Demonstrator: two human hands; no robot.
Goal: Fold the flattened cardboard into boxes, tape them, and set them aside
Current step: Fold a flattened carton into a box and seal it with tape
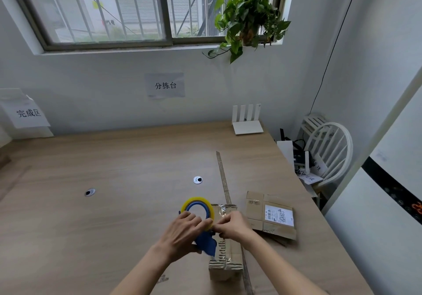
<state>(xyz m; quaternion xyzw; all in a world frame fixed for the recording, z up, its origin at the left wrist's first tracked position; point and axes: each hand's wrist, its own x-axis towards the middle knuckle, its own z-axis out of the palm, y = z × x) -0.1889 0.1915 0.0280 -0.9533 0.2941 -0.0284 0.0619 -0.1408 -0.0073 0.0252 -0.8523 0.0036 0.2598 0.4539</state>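
Note:
A small folded cardboard box stands on the wooden table at the front centre, its top flaps shiny with tape. My left hand grips a blue tape dispenser carrying a yellowish tape roll, held over the box's left side. My right hand pinches the tape end at the roll's edge, just above the box top. A flattened cardboard piece with a white shipping label lies on the table to the right of the box.
A long thin strip runs back across the table from the box. Two round cable holes sit mid-table. A white router stands at the back right. A white chair with clutter is beyond the right edge.

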